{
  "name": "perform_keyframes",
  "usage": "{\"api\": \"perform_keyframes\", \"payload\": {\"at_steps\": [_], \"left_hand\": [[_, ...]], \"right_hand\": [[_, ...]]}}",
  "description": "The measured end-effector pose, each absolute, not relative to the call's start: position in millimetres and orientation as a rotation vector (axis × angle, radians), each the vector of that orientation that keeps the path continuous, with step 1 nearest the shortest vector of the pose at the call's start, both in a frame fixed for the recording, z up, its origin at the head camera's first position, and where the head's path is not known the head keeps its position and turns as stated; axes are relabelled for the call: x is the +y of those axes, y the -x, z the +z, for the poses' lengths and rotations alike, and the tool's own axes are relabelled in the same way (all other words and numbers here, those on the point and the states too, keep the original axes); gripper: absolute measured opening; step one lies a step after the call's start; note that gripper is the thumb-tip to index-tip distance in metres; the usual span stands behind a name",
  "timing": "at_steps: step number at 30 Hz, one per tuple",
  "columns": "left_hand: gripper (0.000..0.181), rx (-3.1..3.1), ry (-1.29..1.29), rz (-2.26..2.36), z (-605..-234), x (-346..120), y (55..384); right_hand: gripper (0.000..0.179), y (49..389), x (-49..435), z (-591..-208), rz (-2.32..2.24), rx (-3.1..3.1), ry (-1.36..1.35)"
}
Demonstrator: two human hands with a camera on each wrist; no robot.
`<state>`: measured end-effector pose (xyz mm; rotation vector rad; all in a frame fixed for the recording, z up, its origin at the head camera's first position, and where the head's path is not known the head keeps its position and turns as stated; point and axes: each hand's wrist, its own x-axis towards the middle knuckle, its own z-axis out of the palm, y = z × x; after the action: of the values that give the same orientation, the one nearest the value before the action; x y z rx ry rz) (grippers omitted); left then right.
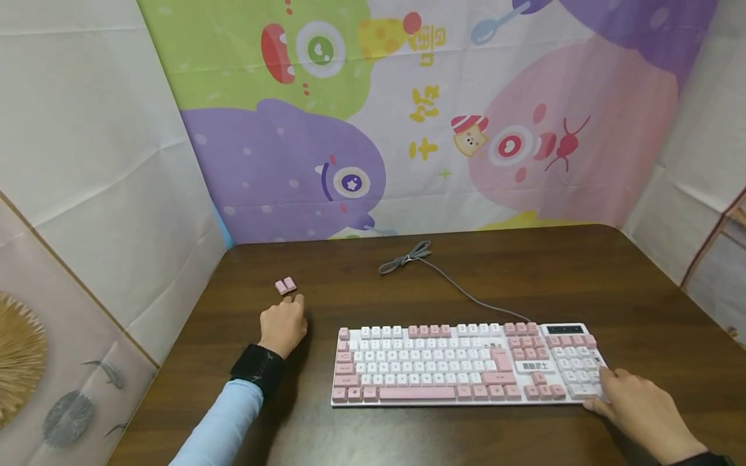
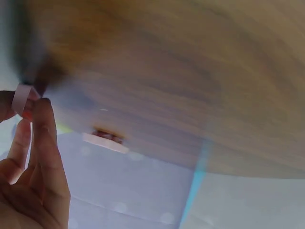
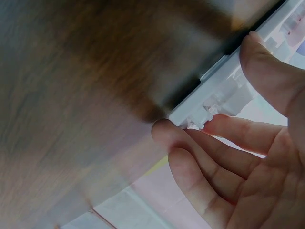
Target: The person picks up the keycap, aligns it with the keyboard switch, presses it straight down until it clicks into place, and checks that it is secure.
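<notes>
My left hand is low over the left side of the table. Between its thumb and finger it pinches a small pink keycap, as the left wrist view shows. Just beyond the fingertips lie two pink keycaps, side by side on the wood. A pink and white keyboard lies to the right, keys up. My right hand grips its right end, thumb at the front corner and fingers along the side. In the right wrist view, white plastic posts stand out near those fingers.
From the keyboard's back edge a grey cable runs to a tied bundle near the back of the brown table. A cartoon-printed cloth hangs behind, and white cloth hangs on the left side.
</notes>
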<state>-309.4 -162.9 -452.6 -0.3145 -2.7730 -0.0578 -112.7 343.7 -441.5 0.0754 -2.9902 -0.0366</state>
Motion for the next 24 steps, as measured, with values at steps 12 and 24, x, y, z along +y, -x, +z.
{"api": "perform_keyframes", "payload": {"at_steps": [12,24], "left_hand": [[0.009,-2.895,0.444,-0.243,-440.4,-138.7,297.2],[0.027,-2.841,0.608,-0.763,-422.9,-115.7,290.1]], "right_hand": [[0.043,111.3,344.8,-441.5,-0.032,-2.976,-0.082],[0.042,110.4,343.1,-440.5,-0.037,-2.977,-0.086]]}}
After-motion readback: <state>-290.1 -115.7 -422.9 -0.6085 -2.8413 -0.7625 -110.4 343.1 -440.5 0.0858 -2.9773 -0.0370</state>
